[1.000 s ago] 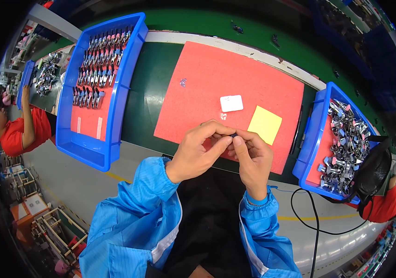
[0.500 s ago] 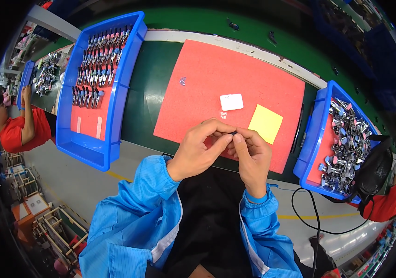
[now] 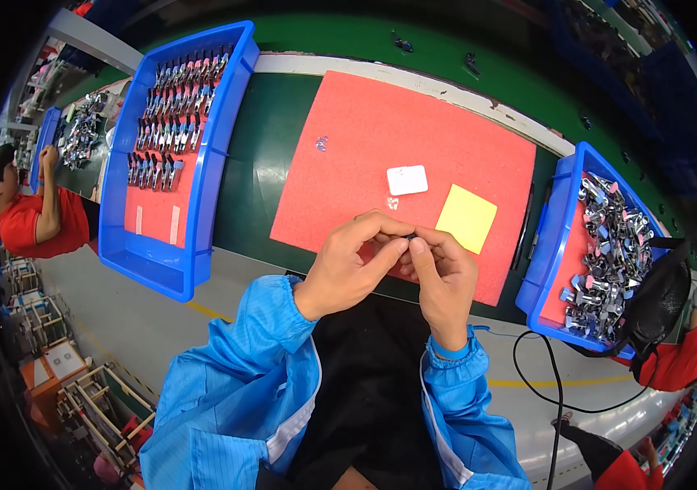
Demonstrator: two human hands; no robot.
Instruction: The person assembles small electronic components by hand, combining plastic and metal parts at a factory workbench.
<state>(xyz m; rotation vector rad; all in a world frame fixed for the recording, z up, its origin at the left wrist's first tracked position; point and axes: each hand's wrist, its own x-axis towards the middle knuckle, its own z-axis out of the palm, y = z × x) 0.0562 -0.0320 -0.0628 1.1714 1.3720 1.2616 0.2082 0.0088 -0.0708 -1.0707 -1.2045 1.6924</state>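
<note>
See more of a person in red (image 3: 622, 472) at lower right than earlier; keep left hand (image 3: 348, 265) and right hand (image 3: 449, 282) nearly unmoved. Pinch a small dark piece (image 3: 410, 237) narrowly between fingertips, by the near edge of red mat (image 3: 381, 114); cannot tell its pointing or long axis, mostly hidden. Have open room beyond yellow note (image 3: 467, 219) and white block (image 3: 407, 180), between left blue tray (image 3: 146, 265) with 4 spring-clip rows (image 3: 172, 133) and right blue tray (image 3: 551, 261) of jumbled clips (image 3: 605, 261).

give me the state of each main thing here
Small dark piece, held, mostly hidden
Left hand, closed on it
Right hand, closed on it
Left tray, part filled
Clips inside, in rows
Right tray, holding jumbled clips
Yellow sheet, flat
White block, flat
Red mat, flat
</note>
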